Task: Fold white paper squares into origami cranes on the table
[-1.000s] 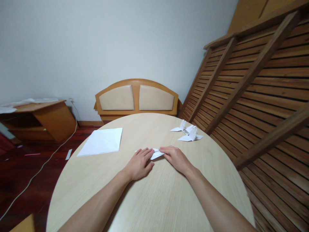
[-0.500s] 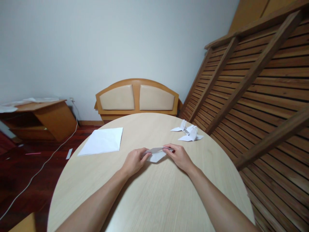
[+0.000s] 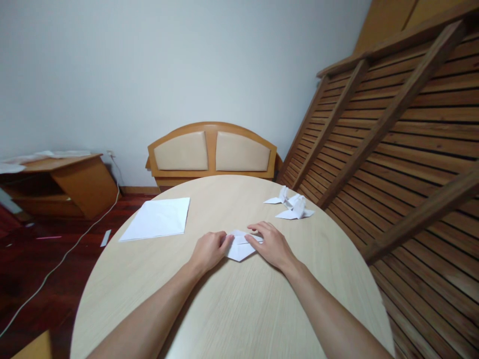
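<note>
A small folded piece of white paper (image 3: 240, 251) lies on the round table (image 3: 239, 314) between my hands, its pointed edge toward me. My left hand (image 3: 210, 251) grips the paper's left end, thumb on top and fingers curled at the edge. Over the right end rests my right hand (image 3: 271, 244), thumb and fingers apart, the thumb tip at the paper's surface. Folded white paper figures (image 3: 296, 207) stand together at the table's right rear. To the left is a flat stack of white paper sheets (image 3: 157, 218).
Behind the table is a wooden headboard (image 3: 212, 149) with two cream panels. A slatted wooden frame (image 3: 407, 129) leans along the right side. At the left, a low wooden desk (image 3: 82, 184) stands near a white cable (image 3: 67, 257) on the dark floor.
The folded paper has gone from being held up and tilted to lying flatter on the table. My right hand has loosened its pinch and its fingers have spread.
</note>
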`<action>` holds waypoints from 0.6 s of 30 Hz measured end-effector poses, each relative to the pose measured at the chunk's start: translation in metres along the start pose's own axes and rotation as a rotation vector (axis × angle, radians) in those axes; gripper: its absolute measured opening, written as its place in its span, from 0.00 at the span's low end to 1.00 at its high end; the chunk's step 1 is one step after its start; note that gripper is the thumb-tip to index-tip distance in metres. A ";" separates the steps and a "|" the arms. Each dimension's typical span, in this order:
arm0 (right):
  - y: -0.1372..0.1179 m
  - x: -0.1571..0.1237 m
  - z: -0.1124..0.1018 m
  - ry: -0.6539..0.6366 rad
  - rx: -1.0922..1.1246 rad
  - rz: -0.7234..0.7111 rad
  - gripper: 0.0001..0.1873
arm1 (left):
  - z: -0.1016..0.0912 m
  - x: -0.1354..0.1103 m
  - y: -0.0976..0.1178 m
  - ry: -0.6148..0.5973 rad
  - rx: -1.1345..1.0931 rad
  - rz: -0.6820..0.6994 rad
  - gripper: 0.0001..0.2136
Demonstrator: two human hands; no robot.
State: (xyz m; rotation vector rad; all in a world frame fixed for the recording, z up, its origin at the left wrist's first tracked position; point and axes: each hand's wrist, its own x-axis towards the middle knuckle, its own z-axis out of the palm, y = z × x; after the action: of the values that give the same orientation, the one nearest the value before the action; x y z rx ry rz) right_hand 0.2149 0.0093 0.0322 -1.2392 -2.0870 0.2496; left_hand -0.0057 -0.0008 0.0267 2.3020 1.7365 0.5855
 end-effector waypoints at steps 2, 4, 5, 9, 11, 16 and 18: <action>-0.004 -0.001 0.003 -0.059 -0.005 -0.092 0.14 | -0.001 0.000 0.001 -0.008 0.068 0.008 0.23; -0.008 -0.003 0.006 -0.127 -0.018 -0.169 0.18 | -0.002 0.001 0.001 -0.013 0.121 0.011 0.23; -0.010 -0.004 0.008 -0.155 -0.030 -0.194 0.21 | -0.002 0.002 0.001 -0.014 0.142 0.007 0.22; -0.016 -0.010 0.016 -0.232 -0.065 -0.231 0.29 | -0.001 0.004 0.002 0.001 0.198 -0.015 0.20; -0.016 -0.012 0.018 -0.276 -0.074 -0.234 0.29 | -0.001 0.005 0.003 0.022 0.209 -0.013 0.20; -0.013 -0.013 0.021 -0.308 -0.074 -0.208 0.30 | 0.000 0.006 0.004 0.054 0.192 -0.010 0.21; -0.013 -0.012 0.021 -0.311 -0.058 -0.198 0.30 | 0.001 0.006 0.003 0.052 0.187 -0.018 0.22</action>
State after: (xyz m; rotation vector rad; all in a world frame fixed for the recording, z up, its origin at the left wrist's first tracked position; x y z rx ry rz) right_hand 0.1965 -0.0037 0.0172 -1.0692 -2.4816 0.3096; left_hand -0.0009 0.0039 0.0284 2.4116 1.9086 0.5037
